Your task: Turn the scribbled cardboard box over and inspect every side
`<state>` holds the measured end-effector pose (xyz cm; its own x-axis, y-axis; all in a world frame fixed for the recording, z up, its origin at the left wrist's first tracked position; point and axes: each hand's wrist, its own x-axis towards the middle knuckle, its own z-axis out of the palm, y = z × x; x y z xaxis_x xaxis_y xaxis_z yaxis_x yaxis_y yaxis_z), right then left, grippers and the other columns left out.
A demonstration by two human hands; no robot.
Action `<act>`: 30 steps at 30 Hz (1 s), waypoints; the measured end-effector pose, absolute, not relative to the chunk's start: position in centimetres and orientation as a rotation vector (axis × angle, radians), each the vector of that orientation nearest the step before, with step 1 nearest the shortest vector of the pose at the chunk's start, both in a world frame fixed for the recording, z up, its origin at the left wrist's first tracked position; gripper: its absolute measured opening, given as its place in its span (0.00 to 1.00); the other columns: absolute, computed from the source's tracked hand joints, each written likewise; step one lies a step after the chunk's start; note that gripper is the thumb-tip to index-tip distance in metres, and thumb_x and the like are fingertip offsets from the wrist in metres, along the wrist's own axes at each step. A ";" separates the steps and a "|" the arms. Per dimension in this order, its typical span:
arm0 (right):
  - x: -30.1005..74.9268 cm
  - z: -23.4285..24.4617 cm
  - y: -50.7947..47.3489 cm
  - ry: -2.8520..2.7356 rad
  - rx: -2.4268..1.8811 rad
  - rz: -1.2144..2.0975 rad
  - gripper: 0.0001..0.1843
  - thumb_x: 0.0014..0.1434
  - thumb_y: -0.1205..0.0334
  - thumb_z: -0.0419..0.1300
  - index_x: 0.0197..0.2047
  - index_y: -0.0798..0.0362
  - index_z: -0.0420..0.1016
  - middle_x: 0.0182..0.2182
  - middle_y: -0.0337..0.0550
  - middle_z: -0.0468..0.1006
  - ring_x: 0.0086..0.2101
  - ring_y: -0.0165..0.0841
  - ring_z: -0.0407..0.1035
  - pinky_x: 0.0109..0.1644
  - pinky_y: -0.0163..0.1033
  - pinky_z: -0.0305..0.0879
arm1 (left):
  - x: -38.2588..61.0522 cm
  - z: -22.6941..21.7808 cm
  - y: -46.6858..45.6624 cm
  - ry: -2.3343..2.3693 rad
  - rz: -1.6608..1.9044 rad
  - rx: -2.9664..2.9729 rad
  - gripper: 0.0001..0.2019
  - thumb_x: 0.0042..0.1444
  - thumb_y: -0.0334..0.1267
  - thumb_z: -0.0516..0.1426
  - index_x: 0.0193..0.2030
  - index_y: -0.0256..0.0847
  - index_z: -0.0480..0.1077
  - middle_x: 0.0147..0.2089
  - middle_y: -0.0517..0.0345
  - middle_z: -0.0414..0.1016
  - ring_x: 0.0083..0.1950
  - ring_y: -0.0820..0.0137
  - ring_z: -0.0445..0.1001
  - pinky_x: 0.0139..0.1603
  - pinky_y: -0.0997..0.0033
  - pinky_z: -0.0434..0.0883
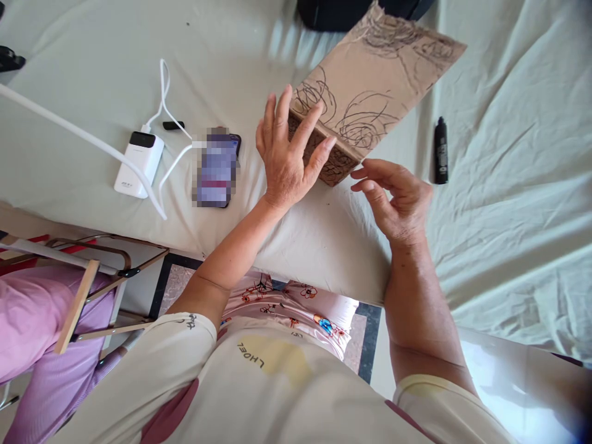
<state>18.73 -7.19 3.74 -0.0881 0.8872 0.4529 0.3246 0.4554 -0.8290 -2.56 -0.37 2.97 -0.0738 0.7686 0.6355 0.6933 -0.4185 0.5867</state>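
A piece of brown cardboard (370, 80) with black scribbled loops lies slantwise in front of me. Its near end is folded down into a short flap (340, 163), covered in dense scribbles. My left hand (289, 154) rests across the fold with its fingers spread. Close to the flap's right corner is my right hand (398, 197), fingers bent and thumb apart, with nothing visible in its grasp. I cannot tell whether its fingertips touch the cardboard. To the right of that hand lies a black marker (441, 151).
A pale cloth (509, 185) covers the table. On the left are a phone (216, 169) with a blurred screen and a white power bank (139, 163), joined by a white cable (169, 102). A dark object (324, 13) stands behind the cardboard. Someone in pink (37, 320) sits at lower left.
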 end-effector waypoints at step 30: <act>18.6 3.7 -7.4 -1.840 -1.194 0.436 0.31 0.74 0.46 0.56 0.76 0.20 0.53 0.38 0.30 0.83 0.34 0.31 0.79 0.45 0.43 0.80 | -1.8 3.5 -1.7 1.199 1.258 2.350 0.21 0.71 0.46 0.48 0.60 0.61 0.78 0.71 0.63 0.75 0.83 0.60 0.57 0.85 0.42 0.52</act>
